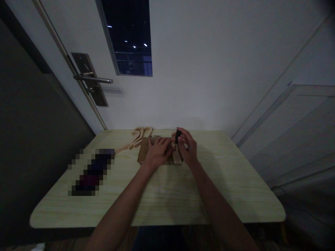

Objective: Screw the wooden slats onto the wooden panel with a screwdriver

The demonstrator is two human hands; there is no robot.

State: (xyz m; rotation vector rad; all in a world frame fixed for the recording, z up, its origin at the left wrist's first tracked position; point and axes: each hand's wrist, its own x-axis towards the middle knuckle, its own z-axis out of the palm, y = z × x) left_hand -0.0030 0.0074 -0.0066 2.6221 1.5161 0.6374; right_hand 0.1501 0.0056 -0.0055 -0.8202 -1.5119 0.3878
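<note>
My left hand (pixel 157 150) lies flat, fingers stretched, on a small wooden board (pixel 143 152) near the far side of the pale wooden table (pixel 162 195). My right hand (pixel 187 148) is closed in a pinch on a small black tool (pixel 178 135), held upright over the board's right end. A light wooden strip (pixel 177 157) lies by that hand. Much of the board is hidden under my hands.
Curved wooden pieces (pixel 137 136) lie at the back of the table, left of the board. A pixelated dark object (pixel 92 171) rests on the table's left side. Behind stands a white door with a metal handle (pixel 92 80); a white panel (pixel 300 122) leans at right.
</note>
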